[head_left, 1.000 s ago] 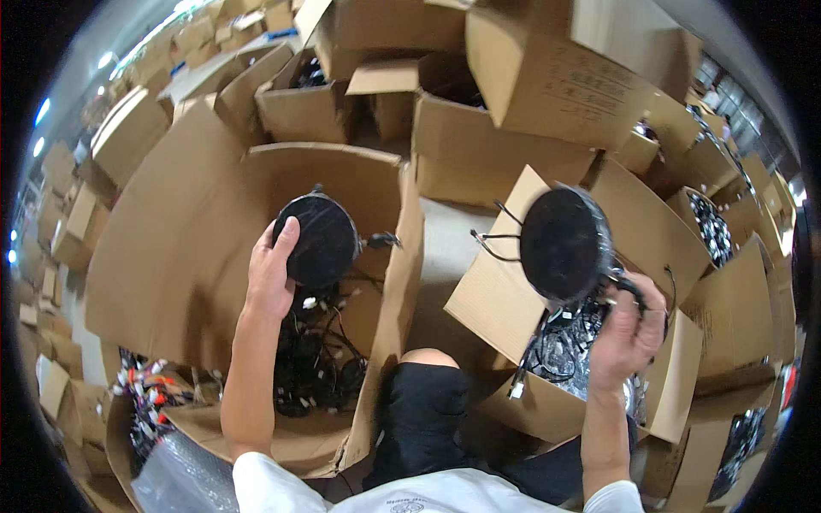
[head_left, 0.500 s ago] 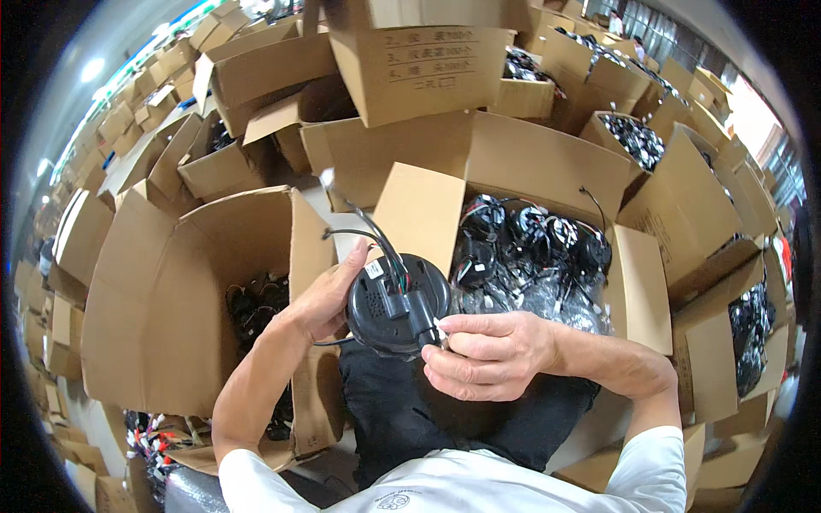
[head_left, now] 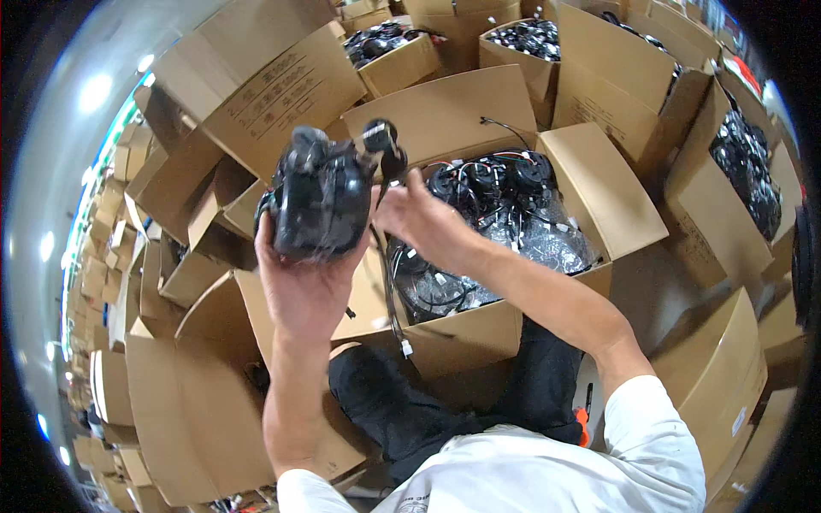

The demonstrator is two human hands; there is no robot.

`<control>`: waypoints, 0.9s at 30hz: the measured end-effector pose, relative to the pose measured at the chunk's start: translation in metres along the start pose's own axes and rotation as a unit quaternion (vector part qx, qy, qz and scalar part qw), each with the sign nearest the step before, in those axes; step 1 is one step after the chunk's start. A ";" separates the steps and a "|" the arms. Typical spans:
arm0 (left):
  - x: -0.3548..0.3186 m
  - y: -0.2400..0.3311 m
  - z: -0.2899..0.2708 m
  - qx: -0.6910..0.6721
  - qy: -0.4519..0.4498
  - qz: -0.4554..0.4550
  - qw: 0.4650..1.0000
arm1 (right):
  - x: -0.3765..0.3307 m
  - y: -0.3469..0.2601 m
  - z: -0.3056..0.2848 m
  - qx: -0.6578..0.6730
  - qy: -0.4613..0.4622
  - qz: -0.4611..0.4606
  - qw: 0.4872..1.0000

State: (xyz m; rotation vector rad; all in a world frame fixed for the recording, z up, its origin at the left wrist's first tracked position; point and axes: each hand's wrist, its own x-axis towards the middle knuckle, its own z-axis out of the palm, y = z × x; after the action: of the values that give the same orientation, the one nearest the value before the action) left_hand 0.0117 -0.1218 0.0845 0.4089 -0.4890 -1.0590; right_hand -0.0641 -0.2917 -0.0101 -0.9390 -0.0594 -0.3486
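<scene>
In the head view, the left hand (head_left: 304, 286) is raised with its palm under a black, round, domed plastic-and-metal part (head_left: 323, 198), fingers curled up around its lower rim, so the hand is closed on the part and carries its weight. The part sits directly at 12 o'clock from that palm, its flat face turned toward the camera and a little to the left. The right hand (head_left: 421, 224) lies just beside it at 3 o'clock, fingertips pinched on a small black plug (head_left: 382, 137) at the part's upper right edge. From there a thin black cable (head_left: 389, 282) hangs straight down toward 6 o'clock, ending in a small white connector (head_left: 407, 348); the cable's long axis is near vertical. The right hand is the nearer one to the plug and cable, the left to the body of the part.

Behind the hands, at 1 to 3 o'clock, stands an open brown cardboard box (head_left: 599, 192) filled with more black round parts, wires and clear plastic film. A second open brown box (head_left: 184, 402) is at 7 o'clock, its contents mostly hidden. At 11 o'clock a closed brown carton (head_left: 282, 81) shows dark printed lines on its side. Further open cartons of black parts stand at 12 and 2 o'clock.
</scene>
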 end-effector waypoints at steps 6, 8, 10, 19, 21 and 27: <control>0.035 -0.054 -0.016 0.262 0.035 0.066 0.962 | -0.042 -0.057 0.005 -0.211 0.005 -0.082 0.974; 0.040 -0.075 -0.032 0.339 0.043 0.094 0.935 | -0.040 -0.069 -0.003 -0.218 0.058 -0.041 0.973; 0.043 -0.079 -0.045 0.328 0.051 0.040 0.942 | -0.036 -0.060 -0.022 -0.234 0.108 -0.046 0.965; 0.004 -0.029 -0.136 0.196 0.218 -0.161 0.943 | -0.025 0.005 -0.140 -0.241 0.137 0.365 0.889; -0.015 -0.004 -0.146 0.270 0.245 -0.151 0.919 | -0.022 0.023 -0.167 -0.277 0.150 0.395 0.863; -0.143 0.133 -0.166 0.359 0.335 0.018 0.871 | 0.012 0.063 -0.228 -0.432 0.155 0.406 0.790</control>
State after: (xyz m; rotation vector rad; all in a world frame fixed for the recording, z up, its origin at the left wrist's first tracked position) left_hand 0.1439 0.0788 -0.0061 1.3701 -0.2391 -0.5983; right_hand -0.0555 -0.4431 -0.1917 -1.6900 0.8652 0.3329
